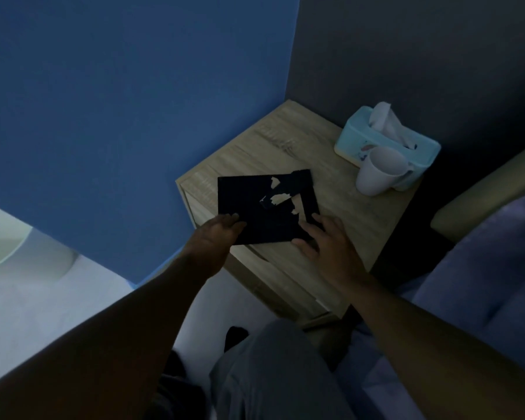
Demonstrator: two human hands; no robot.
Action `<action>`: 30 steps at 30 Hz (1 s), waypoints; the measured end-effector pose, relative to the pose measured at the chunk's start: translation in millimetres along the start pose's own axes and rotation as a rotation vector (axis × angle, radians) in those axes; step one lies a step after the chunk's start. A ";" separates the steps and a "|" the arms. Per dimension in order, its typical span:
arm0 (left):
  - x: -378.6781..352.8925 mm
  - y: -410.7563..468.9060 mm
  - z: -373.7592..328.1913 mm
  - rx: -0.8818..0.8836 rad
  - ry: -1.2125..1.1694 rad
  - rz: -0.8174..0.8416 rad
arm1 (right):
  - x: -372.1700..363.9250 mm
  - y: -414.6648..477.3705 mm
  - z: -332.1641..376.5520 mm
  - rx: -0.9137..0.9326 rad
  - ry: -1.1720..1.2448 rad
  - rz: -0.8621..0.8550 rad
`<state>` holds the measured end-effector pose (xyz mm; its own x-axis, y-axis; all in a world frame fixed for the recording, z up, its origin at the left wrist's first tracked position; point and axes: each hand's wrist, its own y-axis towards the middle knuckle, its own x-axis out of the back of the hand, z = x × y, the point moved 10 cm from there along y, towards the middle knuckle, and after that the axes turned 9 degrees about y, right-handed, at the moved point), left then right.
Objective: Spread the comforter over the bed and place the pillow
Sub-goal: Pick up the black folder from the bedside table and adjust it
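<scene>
A flat black object (255,207) with ragged pale patches lies on a wooden nightstand (346,213). My left hand (215,237) grips its near left corner. My right hand (325,237) rests on its near right edge, fingers spread over it. At the right edge a bluish-purple comforter (482,283) lies bunched on the bed, with the tan headboard (482,192) above it. No pillow is in view.
A light blue tissue box (406,147) and a white cup (376,174) stand at the nightstand's far right. A blue wall (134,116) is at the left, a dark wall behind. My legs and the pale floor (43,298) are below.
</scene>
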<state>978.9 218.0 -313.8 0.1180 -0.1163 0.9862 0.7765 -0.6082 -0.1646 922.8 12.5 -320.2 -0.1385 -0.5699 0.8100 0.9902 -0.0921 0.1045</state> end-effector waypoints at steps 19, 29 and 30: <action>134.0 -7.4 47.9 0.304 -0.715 -0.659 | 107.8 9.6 68.4 0.088 0.240 -0.489; 100.8 30.4 26.4 0.333 -1.706 -0.383 | 126.3 2.5 62.3 0.152 0.290 -0.582; 102.0 33.6 18.6 0.305 -1.934 -0.342 | 126.3 1.1 64.0 0.199 0.273 -0.588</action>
<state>1028.6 200.4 -218.4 0.1990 0.9359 -0.2908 0.9447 -0.2621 -0.1969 907.4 -7.3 -180.8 -0.6275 -0.6596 0.4137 0.7295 -0.3126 0.6083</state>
